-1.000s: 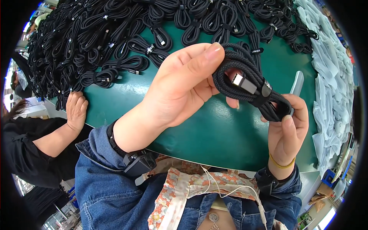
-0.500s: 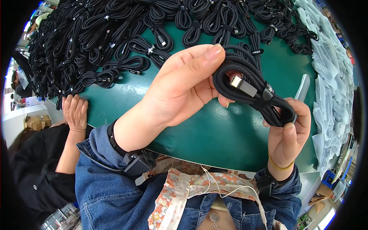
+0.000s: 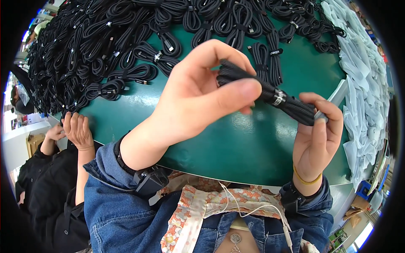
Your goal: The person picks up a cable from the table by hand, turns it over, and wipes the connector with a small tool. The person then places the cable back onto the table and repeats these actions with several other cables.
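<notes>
A coiled black braided cable (image 3: pixel 297 110) hangs above the green table, seen edge-on, with a shiny band (image 3: pixel 279 97) round its middle. My left hand (image 3: pixel 185 95) grips its left end, thumb in front and fingers behind. At the other end, the fingertips of my right hand (image 3: pixel 317 141) pinch the coil. A pale translucent strip (image 3: pixel 338 92), like a folded plastic sleeve, sticks out behind the right fingers; I cannot tell whether they grip it too. The cable's connector, visible before, is now hidden.
A big heap of coiled black cables (image 3: pixel 80 55) covers the table's far left and back. Pale plastic sleeves (image 3: pixel 365 109) pile along the right edge. Under my hands lies the green tabletop (image 3: pixel 236 147). At the left, a co-worker's hands (image 3: pixel 80 130) are at the table edge.
The cable coil has turned from showing its open loop and metal connector to edge-on. My left thumb has moved down across it. At the left, a co-worker's second hand has come into view.
</notes>
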`<state>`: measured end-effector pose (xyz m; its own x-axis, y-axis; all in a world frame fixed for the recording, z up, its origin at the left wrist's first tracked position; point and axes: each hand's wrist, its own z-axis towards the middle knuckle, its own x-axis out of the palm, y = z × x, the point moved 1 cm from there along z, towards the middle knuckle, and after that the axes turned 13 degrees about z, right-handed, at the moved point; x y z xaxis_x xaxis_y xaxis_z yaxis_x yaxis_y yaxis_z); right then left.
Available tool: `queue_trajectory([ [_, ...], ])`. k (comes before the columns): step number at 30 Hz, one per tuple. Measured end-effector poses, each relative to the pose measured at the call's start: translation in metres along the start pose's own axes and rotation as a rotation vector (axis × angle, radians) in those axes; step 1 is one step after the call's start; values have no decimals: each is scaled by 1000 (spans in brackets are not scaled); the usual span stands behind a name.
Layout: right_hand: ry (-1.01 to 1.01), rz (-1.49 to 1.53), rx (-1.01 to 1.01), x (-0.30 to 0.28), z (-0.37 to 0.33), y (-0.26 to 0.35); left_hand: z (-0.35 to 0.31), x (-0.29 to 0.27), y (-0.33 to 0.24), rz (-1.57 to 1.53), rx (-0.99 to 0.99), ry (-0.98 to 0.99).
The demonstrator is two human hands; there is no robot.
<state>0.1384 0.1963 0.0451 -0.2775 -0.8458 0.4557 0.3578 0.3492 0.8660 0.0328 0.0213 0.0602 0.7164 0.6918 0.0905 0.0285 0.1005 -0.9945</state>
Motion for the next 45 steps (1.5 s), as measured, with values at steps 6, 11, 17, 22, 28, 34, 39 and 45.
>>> queue_trajectory([
  [6,74,14,-128,3,2,-1,2,-7,3,376,492,44],
  [11,178,-38,-159,-2,0,1,1,-6,3,336,554,74],
  [17,185,-110,-177,-7,-1,2,0,-6,3,351,565,75],
  [22,81,-6,-143,-4,-2,1,1,-6,2,368,511,28],
  [28,264,-77,-140,3,2,0,1,-4,5,357,480,22],
  [34,596,-455,113,12,4,5,6,-19,8,237,237,-227],
  [39,899,-479,318,11,1,5,21,-38,15,748,202,-409],
  [45,-44,376,102,-4,7,2,31,-30,47,1315,469,-360],
])
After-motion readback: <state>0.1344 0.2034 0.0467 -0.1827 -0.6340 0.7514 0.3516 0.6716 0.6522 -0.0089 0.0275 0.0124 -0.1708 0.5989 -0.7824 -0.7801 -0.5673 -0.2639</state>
